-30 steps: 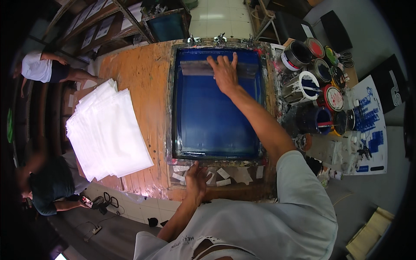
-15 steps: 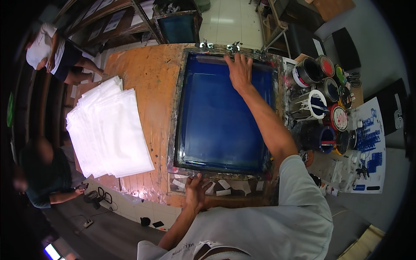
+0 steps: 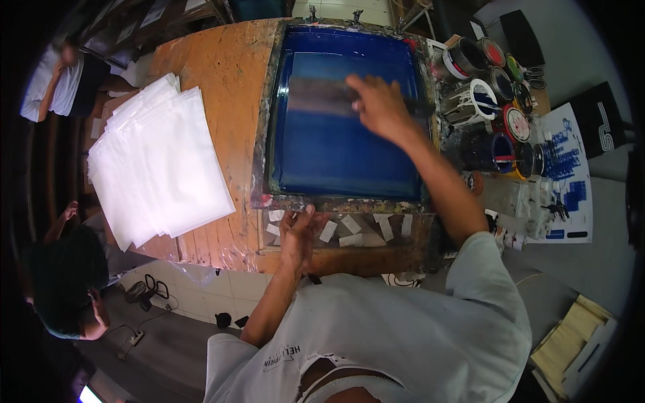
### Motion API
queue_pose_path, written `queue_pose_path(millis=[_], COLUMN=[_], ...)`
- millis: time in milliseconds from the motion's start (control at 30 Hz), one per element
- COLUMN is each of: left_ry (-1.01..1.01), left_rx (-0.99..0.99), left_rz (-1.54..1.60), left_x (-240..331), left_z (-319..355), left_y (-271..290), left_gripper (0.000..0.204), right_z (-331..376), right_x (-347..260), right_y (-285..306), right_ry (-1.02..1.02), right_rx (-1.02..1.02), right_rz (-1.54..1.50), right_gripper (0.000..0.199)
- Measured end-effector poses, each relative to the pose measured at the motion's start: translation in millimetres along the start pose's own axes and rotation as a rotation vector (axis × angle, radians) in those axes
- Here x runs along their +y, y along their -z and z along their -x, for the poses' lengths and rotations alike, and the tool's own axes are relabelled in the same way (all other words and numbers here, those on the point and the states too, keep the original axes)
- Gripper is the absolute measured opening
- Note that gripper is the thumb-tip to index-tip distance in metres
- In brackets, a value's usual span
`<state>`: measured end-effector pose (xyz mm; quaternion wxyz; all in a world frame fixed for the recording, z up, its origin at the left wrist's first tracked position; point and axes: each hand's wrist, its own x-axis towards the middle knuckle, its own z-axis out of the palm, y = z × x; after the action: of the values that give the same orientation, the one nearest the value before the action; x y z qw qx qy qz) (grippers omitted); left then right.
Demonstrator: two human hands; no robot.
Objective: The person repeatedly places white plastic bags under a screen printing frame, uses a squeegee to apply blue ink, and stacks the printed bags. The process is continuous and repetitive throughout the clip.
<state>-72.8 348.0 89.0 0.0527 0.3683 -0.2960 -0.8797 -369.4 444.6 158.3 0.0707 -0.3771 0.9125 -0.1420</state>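
Observation:
A screen printing frame (image 3: 376, 204) lies on the wooden table, its mesh covered in deep blue ink. My right hand (image 3: 384, 107) is closed on a squeegee (image 3: 317, 97), a long dark bar blurred by motion that spans the upper part of the mesh. At the near edge of the frame, left of its middle, my left hand (image 3: 299, 234) grips the rim, fingertips against it; part of its fingers is hidden. Several small white paper pieces (image 3: 350, 224) lie on the surface just below the frame, beside my left hand.
Left of the frame lies a fanned stack of white sheets (image 3: 161, 164). Open ink cans (image 3: 470, 57) and a white tub (image 3: 482, 99) crowd the right side. Metal clamps (image 3: 356, 17) stand at the frame's far edge. Two people (image 3: 67, 279) are at the left.
My right hand has drawn the squeegee from the far end of the mesh toward me. My left hand stays at the near rim. The whole view has shifted.

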Motion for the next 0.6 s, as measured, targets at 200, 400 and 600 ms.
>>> queue_pose_path(millis=[200,400,600], left_ry=[-0.059,-0.241,-0.579], left_rx=[-0.066,-0.368,-0.813], left_rz=[0.053,-0.023,-0.042], left_x=[39.2,100.4,155.4], left_z=[15.2,23.1,-67.8], left_y=[-37.3,-91.5,-134.1], left_gripper=[0.03,0.032,0.017], right_z=[112.1,98.6,37.7], right_x=[-79.8,-105.3,-101.8], right_y=[29.9,78.1,199.9], right_ry=[0.011,0.088,0.045], right_rx=[0.086,0.509,0.25], right_rz=[0.02,0.217,0.071], right_gripper=[0.047,0.04,0.045])
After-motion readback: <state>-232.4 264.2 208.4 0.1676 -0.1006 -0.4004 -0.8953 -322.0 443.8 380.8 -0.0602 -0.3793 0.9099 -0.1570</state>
